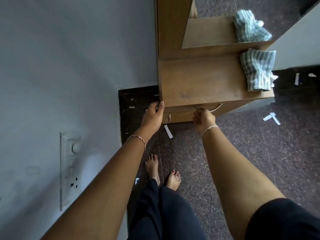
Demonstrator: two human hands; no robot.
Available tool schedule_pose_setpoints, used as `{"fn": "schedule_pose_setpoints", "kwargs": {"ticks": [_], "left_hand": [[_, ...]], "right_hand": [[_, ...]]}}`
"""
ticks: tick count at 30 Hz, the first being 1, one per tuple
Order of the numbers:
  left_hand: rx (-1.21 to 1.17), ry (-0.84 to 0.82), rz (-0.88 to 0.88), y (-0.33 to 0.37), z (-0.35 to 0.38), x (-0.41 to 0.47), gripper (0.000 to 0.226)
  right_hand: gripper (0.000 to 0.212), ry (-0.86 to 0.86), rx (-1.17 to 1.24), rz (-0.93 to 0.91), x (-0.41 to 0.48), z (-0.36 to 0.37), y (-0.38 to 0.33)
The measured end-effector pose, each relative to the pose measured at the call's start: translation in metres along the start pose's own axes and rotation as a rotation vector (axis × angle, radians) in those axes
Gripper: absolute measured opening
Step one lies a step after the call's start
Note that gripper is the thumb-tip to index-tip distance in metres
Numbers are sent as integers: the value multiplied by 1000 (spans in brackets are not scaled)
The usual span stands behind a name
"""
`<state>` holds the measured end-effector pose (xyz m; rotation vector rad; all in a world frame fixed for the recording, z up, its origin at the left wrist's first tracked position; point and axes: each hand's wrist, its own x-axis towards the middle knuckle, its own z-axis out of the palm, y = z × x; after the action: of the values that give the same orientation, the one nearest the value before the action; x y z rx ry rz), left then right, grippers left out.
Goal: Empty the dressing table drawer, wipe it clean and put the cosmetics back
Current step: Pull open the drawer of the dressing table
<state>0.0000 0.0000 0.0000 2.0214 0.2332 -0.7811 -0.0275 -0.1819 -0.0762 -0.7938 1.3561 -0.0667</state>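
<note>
Trouble would come from a hard jerk: my right hand [204, 117] curls round the curved metal handle [216, 107] of the drawer [180, 109], closed under the tabletop's [199, 78] front edge, and a stuck drawer freed suddenly could spill unseen cosmetics. My left hand [153, 116] grips the tabletop's left corner, bracing. Drawer front is plain brown wood, contents hidden

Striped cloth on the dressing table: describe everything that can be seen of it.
The striped cloth looks like soft woven fabric, with narrow grey-green and white stripes. It lies crumpled in a loose heap, not folded flat, at the right end of the wooden table top. Its right side reaches the table's edge and seems to hang slightly over it. Its reflection shows in the mirror behind. Only the table top touches it; neither hand is near.
</note>
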Motion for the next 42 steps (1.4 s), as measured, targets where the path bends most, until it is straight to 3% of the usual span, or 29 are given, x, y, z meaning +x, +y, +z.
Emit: {"fn": "schedule_pose_setpoints", "kwargs": {"ticks": [9,24,29,31,33,35,38,42], "left_hand": [[-86,-98,63,3,5,10,45],[-11,-118,7,-29,36,-29,44],[68,-93,-9,-51,46,-44,38],[51,-68,-21,-56,49,-50,37],[55,-25,-36,-59,52,-55,37],[77,1,-51,-61,55,-60,37],[178,2,-24,-64,56,-68,35],[452,-64,86,-66,51,-75,32]], "right_hand": [[28,-109,379,77,18,-5,-14],[26,-32,437,91,-6,-71,24],[23,107,339,70,-27,-93,31],[18,214,140,24,-33,-95,36],[41,364,-78,-73,-37,-99,46],[60,505,-276,-344,-50,-106,53],[67,447,-782,-714,-76,-117,63],[48,206,-1312,-928,-81,-129,75]]}}
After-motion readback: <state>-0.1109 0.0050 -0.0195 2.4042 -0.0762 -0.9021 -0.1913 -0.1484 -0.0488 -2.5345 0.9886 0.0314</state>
